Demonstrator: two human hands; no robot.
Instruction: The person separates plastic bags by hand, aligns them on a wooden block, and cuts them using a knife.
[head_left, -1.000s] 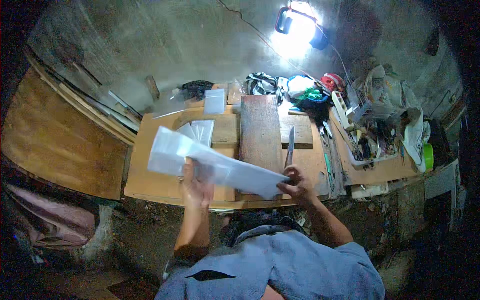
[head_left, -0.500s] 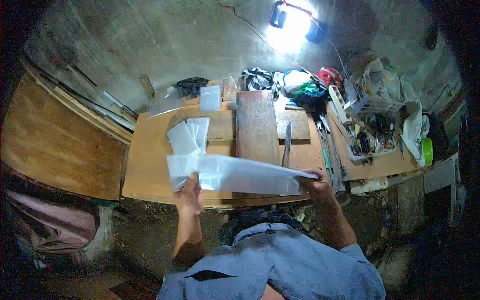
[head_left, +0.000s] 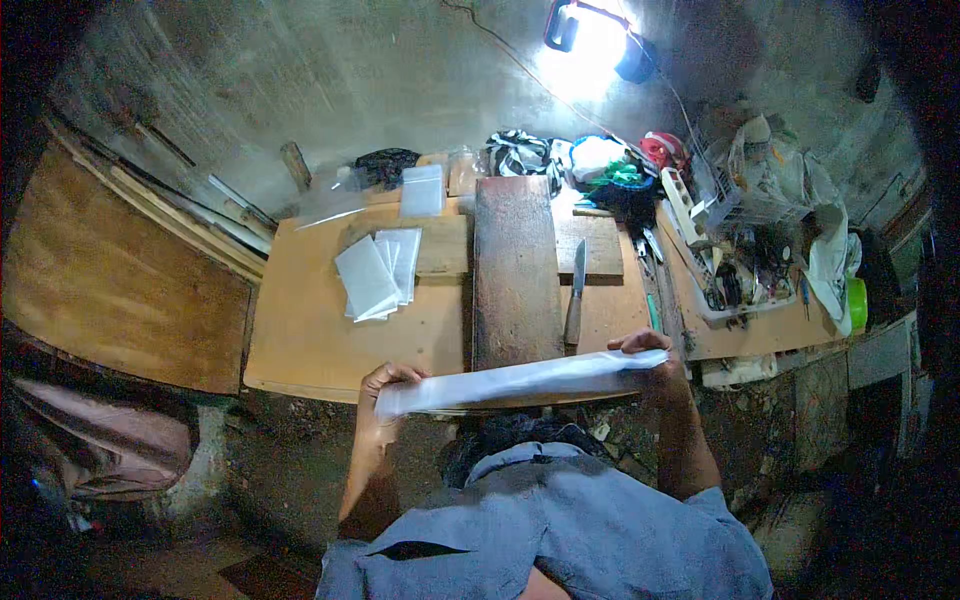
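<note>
A long whitish translucent plastic sheet [head_left: 520, 383] stretches between my two hands, above the table's front edge, looking like a narrow band. My left hand [head_left: 392, 378] grips its left end, and my right hand [head_left: 645, 345] is closed on its right end. Whether the sheet is a single layer or folded, I cannot tell. Beyond it lies a dark wooden board [head_left: 513, 270], with a knife [head_left: 577, 290] along its right side, blade pointing away. Several small translucent plastic pieces [head_left: 375, 275] lie fanned out left of the board.
Another stack of clear plastic [head_left: 422, 190] lies at the table's back. Black-and-white bags [head_left: 518, 158] and cloths crowd the wall. A tray of tools [head_left: 745, 280] stands on the right. A bright lamp [head_left: 590, 50] shines from above. A wooden panel [head_left: 120, 270] stands at left.
The plastic sheet has turned from a broad face to a narrow band. Its left end came down and nearer to me, while my right hand rose slightly and shifted right.
</note>
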